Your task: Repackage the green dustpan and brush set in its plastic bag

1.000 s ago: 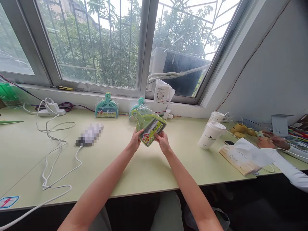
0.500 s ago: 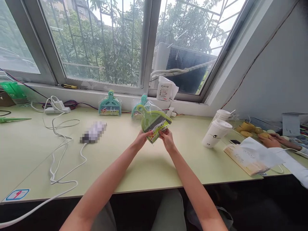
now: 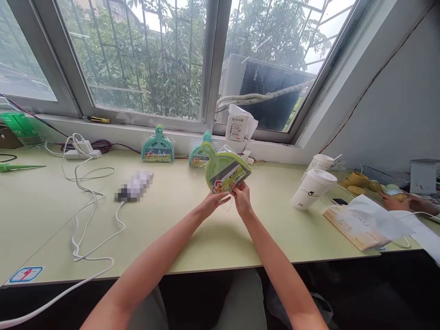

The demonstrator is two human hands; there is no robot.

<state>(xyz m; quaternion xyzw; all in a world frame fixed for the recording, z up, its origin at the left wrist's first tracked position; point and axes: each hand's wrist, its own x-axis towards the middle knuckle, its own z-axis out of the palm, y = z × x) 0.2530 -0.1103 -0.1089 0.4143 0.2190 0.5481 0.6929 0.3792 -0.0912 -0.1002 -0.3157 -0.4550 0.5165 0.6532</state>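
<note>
Both hands hold a green dustpan-and-brush set [image 3: 225, 172] in clear wrap above the pale green counter [image 3: 206, 233]: the left hand [image 3: 213, 204] pinches its lower edge at about 7 o'clock, the right hand [image 3: 241, 198] at about 5 o'clock, handle tilted toward 11 o'clock. Two teal sets [image 3: 157, 147] lean against the window ledge behind. At 3 o'clock stand two white paper cups [image 3: 312, 189]; at 9 o'clock lies a white cable [image 3: 85, 215].

That green plastic dustpan set [image 3: 225, 172] is sitting in shiny, crinkly clear wrap; the desk [image 3: 192, 238] is looking smooth and matt.
</note>
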